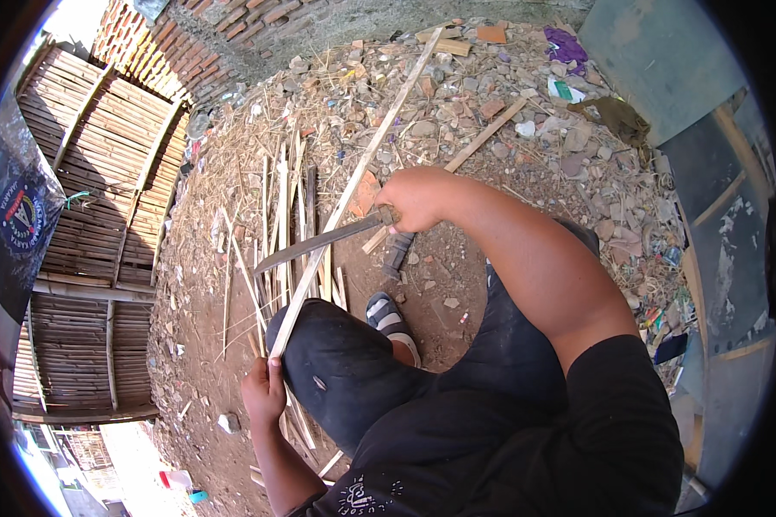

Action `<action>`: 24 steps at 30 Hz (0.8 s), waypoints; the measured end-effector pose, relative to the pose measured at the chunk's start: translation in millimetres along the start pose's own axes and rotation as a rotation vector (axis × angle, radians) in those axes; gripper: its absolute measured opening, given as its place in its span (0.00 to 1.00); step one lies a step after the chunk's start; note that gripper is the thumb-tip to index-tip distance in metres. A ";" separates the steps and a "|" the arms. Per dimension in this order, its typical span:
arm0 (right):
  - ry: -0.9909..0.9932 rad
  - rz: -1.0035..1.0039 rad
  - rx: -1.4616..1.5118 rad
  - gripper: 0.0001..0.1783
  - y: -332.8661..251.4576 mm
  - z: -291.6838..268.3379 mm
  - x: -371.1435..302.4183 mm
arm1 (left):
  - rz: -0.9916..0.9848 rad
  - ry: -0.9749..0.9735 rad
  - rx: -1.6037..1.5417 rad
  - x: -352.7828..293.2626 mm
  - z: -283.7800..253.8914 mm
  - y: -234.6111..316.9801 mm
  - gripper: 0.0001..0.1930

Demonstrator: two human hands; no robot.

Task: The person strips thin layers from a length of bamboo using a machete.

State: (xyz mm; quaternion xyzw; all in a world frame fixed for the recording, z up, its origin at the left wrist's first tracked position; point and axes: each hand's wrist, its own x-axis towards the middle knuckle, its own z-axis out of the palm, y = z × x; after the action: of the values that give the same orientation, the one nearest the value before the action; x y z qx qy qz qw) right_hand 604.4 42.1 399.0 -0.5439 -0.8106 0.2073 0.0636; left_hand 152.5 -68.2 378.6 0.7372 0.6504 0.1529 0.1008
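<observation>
My right hand (409, 195) is closed around the handle of a machete (341, 233). Its dark blade points left and crosses a long pale strip of wood or bamboo (386, 127); I cannot tell whether the two touch. The strip's near end is gripped by my left hand (263, 392), thumb along it, beside my bent left knee (319, 332). From there it slants up and away to the right, past the blade. Under my right hand lies a dark grey object (397, 256) whose kind I cannot make out.
Several loose strips (283, 215) lie on the dirt left of my legs. A flat wooden slat (487, 136) rests beyond my right forearm. Rubble (422, 129) covers the far ground up to a brick wall (233, 30). A bamboo panel (103, 164) stands left, grey sheets (664, 65) right.
</observation>
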 end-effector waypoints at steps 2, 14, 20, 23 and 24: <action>0.008 -0.026 0.063 0.28 5.8 -5.7 -1.3 | 0.004 0.005 0.033 -0.8 -0.4 -2.2 0.26; 0.213 0.251 0.251 0.27 57.4 -3.4 3.3 | 0.010 -0.013 -0.054 0.5 4.7 -6.8 0.24; 0.040 -0.019 0.050 0.22 -4.1 5.4 1.8 | 0.031 0.032 -0.012 -1.1 3.3 -0.3 0.26; 0.040 -0.011 0.052 0.23 -5.4 1.4 0.7 | 0.030 0.018 0.056 -2.0 0.9 1.2 0.24; 0.037 0.022 0.085 0.23 2.5 -3.4 0.6 | 0.028 0.009 0.081 -3.1 0.0 0.9 0.24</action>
State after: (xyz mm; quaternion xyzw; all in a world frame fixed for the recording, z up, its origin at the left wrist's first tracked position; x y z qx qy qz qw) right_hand 607.5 44.3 401.0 -0.5533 -0.7938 0.2320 0.0994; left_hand 153.1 -71.3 378.6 0.7491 0.6460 0.1311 0.0658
